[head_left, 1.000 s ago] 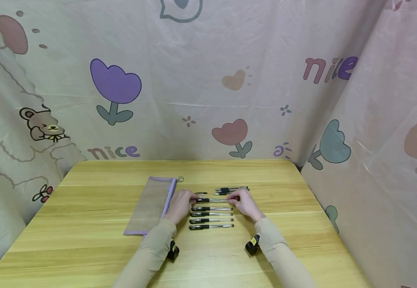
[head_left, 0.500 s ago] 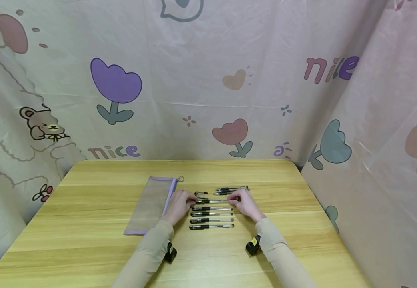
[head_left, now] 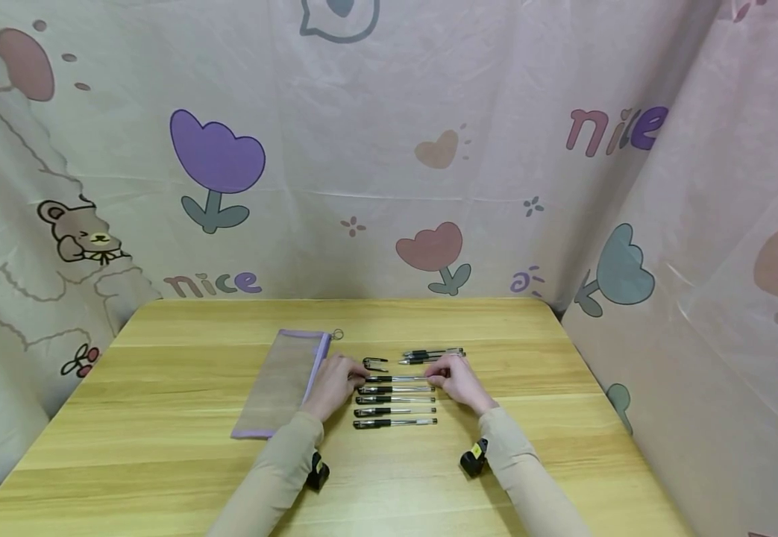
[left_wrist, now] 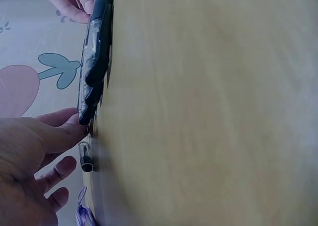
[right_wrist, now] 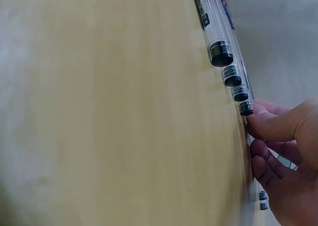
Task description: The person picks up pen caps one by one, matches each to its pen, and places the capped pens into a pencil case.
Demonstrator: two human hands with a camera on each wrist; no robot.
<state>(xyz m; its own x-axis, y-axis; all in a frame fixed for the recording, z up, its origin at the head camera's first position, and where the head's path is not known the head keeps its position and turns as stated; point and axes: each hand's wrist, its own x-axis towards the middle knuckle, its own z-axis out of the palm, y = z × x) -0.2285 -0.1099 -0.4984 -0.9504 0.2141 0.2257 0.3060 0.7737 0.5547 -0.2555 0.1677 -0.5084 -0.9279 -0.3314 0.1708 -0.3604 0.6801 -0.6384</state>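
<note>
In the head view a capped black gel pen (head_left: pixel 398 379) lies crosswise between my two hands, at the far side of a row of similar pens (head_left: pixel 395 412). My left hand (head_left: pixel 333 384) pinches its black cap end between thumb and fingers. The clear barrel's other end is pinched by my right hand (head_left: pixel 456 379). From the left wrist, the left thumb (left_wrist: pixel 67 134) shows at the far end of the stacked-looking caps. The right wrist view has the right thumb (right_wrist: pixel 273 124) beside the barrel ends (right_wrist: pixel 232 76), partly hiding the held pen.
Left of the hands lies a mesh zip pouch (head_left: pixel 281 384) with purple edging, partly under the left forearm. Beyond the row are loose black pen caps (head_left: pixel 375 364) and uncapped pens (head_left: pixel 432 352). A patterned curtain (head_left: pixel 335 149) hangs behind the wooden table (head_left: pixel 160 403).
The held pen has shifted slightly toward the person, closer to the row. More of the loose caps now shows beside the left fingers. The other pens and the pouch stay where they were.
</note>
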